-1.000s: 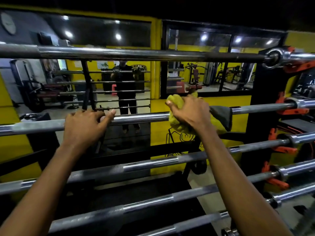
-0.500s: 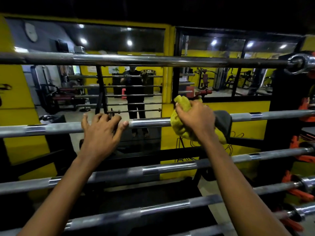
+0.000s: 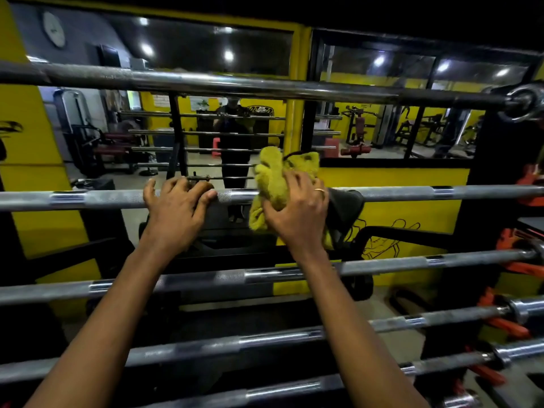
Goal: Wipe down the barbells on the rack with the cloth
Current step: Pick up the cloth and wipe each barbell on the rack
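Yellow-painted gym walls [image 3: 29, 160] frame a wide wall mirror [image 3: 206, 54], which reflects ceiling lights, exercise machines and a person standing behind rows of bars. Across the whole foreground stands a black steel rack [image 3: 485, 201] with orange hooks [image 3: 512, 328] at its right end. It carries long barbells laid level, one above another. The smooth chrome top barbell [image 3: 235, 83] crosses the upper part of the view and ends in a round collar on the right. Below it, at hand height, lies the knurled grey barbell [image 3: 412, 192], and further bars step down beneath it toward the camera.

Two bare forearms rise from the bottom edge and draw slightly together as they reach forward. The left hand [image 3: 176, 207] is palm down on the knurled grey barbell, its fingers hooked over the top of the shaft and its thumb stretched along the front, near the smooth centre band. Just beside it to the right, the right hand [image 3: 297, 213] clutches a bunched yellow-green terry cloth [image 3: 273, 184] and presses it against the same bar, with spread fingers curled into the fabric. The cloth bulges above the shaft and hangs below it.

A dark grey fabric flap [image 3: 347, 207] drapes over the bar just right of that hand, partly hidden by it. A thin gold ring [image 3: 319, 189] sits on one finger of the right hand.
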